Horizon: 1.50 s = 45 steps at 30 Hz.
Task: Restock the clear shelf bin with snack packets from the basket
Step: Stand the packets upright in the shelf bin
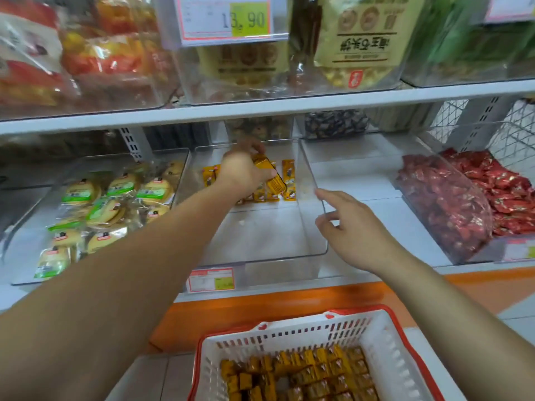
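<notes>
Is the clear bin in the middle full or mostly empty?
Mostly empty. The clear bin holds only a few yellow packets at its back, where the left hand grips more; the rest is bare.

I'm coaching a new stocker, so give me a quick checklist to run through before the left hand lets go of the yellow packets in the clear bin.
1. Placement: left hand is inside the clear bin, at its back: ok.
2. Grip: fingers curl round the held packets: ok.
3. Alignment with the row of packets: not ok, the held ones tilt across it.
4. Room in the bin: ok, front floor bare.
5. Steadying: right hand has a fingertip on the right wall's edge; whether it braces, cannot tell.
6. Stock: basket holds more yellow packets: ok.
</notes>
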{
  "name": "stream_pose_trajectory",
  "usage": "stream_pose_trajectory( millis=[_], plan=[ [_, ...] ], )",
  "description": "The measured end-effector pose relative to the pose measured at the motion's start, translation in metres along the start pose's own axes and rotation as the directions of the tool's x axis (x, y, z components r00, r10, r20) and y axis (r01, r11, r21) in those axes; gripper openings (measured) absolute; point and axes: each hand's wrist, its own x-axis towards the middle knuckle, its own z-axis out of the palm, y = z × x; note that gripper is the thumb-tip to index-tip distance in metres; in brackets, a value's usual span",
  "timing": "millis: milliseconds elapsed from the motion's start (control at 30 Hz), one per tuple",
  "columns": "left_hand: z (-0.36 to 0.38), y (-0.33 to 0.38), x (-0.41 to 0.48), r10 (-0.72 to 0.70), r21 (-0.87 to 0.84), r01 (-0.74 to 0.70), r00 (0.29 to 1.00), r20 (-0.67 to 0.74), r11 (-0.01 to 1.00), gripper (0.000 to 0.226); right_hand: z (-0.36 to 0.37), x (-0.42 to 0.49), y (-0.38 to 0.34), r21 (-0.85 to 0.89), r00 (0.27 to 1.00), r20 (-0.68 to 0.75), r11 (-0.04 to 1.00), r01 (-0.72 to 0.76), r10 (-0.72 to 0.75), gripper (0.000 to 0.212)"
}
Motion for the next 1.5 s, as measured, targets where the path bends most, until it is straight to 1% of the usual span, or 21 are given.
stream_pose_trajectory(
  millis=[133,300,367,433,500,567,633,733,833,867,933,1000,1067,1133,1167,1200,1267,1333,1367,1433,1500],
  plan=[
    [0.034,-0.003,0.041,0.002,0.051,-0.003,1.000,0.022,0.999,0.050,0.004,-0.003,0.009,0.016,1.000,0.006,1.000,0.018,-0.018,0.056],
    [0.046,-0.016,0.060,0.010,0.057,-0.012,0.999,0.039,0.998,0.049,0.008,-0.007,0.019,0.039,1.000,0.015,0.999,0.024,-0.025,0.060],
    [0.044,-0.017,0.059,-0.007,-0.015,0.008,0.999,0.045,1.000,0.042,0.007,-0.007,0.021,0.064,0.999,0.023,0.997,0.034,-0.036,0.060],
    [0.037,-0.011,0.053,-0.045,-0.161,0.055,0.997,0.064,0.985,0.028,0.005,-0.005,0.021,0.070,0.999,0.022,0.997,0.031,-0.033,0.058],
    [0.025,0.000,0.038,-0.051,-0.280,0.077,0.994,0.100,0.957,0.021,0.000,-0.002,0.016,0.050,0.998,-0.061,0.998,0.037,-0.034,0.057],
    [0.011,0.013,0.015,-0.046,-0.351,0.093,0.989,0.141,0.932,0.027,-0.004,0.001,0.007,0.027,0.980,-0.183,0.996,0.086,-0.080,0.062],
    [-0.003,0.026,-0.009,-0.063,-0.381,0.130,0.981,0.184,0.916,0.034,-0.007,0.004,-0.004,0.036,0.967,-0.230,0.993,0.117,-0.106,0.066],
    [-0.019,0.039,-0.038,-0.080,-0.381,0.162,0.972,0.223,0.910,0.047,-0.004,0.008,-0.014,0.129,0.972,-0.205,0.981,0.145,-0.117,0.050],
    [-0.032,0.044,-0.055,-0.072,-0.385,0.160,0.970,0.233,0.909,0.053,-0.003,0.008,-0.020,0.309,0.984,-0.165,0.944,0.114,-0.065,0.038],
    [-0.035,0.044,-0.059,-0.051,-0.396,0.144,0.970,0.237,0.907,0.050,-0.003,0.008,-0.022,0.359,0.988,-0.147,0.929,0.094,-0.043,0.036],
    [-0.040,0.039,-0.064,-0.010,-0.438,0.112,0.973,0.229,0.892,0.038,-0.003,0.007,-0.025,0.384,0.990,-0.139,0.919,0.087,-0.035,0.033],
    [-0.042,0.033,-0.066,0.033,-0.504,0.076,0.978,0.204,0.860,0.027,-0.005,0.007,-0.030,0.426,0.983,-0.180,0.898,0.110,-0.035,0.027],
    [-0.041,0.030,-0.070,0.077,-0.542,0.075,0.965,0.252,0.837,0.041,-0.009,0.008,-0.035,0.572,0.971,-0.237,0.813,0.108,0.038,0.028],
    [-0.034,0.030,-0.077,0.111,-0.505,0.067,0.942,0.316,0.861,0.050,-0.012,0.010,-0.039,0.723,0.960,-0.240,0.687,0.076,0.145,0.028],
    [-0.030,0.032,-0.080,0.136,-0.471,0.038,0.935,0.329,0.881,0.054,-0.013,0.011,-0.041,0.751,0.956,-0.239,0.657,0.071,0.169,0.028],
    [-0.026,0.033,-0.083,0.167,-0.441,-0.004,0.928,0.332,0.897,0.061,-0.013,0.012,-0.043,0.750,0.956,-0.240,0.658,0.071,0.170,0.026],
    [-0.019,0.034,-0.085,0.255,-0.396,-0.111,0.907,0.334,0.912,0.074,-0.009,0.014,-0.045,0.697,0.963,-0.238,0.712,0.081,0.124,0.016],
    [-0.016,0.032,-0.080,0.300,-0.356,-0.189,0.909,0.290,0.915,0.070,-0.007,0.017,-0.042,0.615,0.968,-0.241,0.783,0.096,0.070,0.009],
    [-0.016,0.028,-0.074,0.283,-0.338,-0.191,0.927,0.247,0.922,0.063,-0.007,0.019,-0.038,0.556,0.963,-0.263,0.826,0.098,0.063,0.011],
    [-0.014,0.016,-0.056,0.173,-0.336,-0.110,0.972,0.162,0.935,0.053,-0.010,0.022,-0.026,0.392,0.941,-0.329,0.918,0.061,0.077,0.015],
    [-0.011,-0.001,-0.032,0.088,-0.291,-0.056,0.991,0.097,0.955,0.048,-0.006,0.022,-0.013,0.247,0.945,-0.310,0.969,-0.030,0.109,0.035]
  ],
)
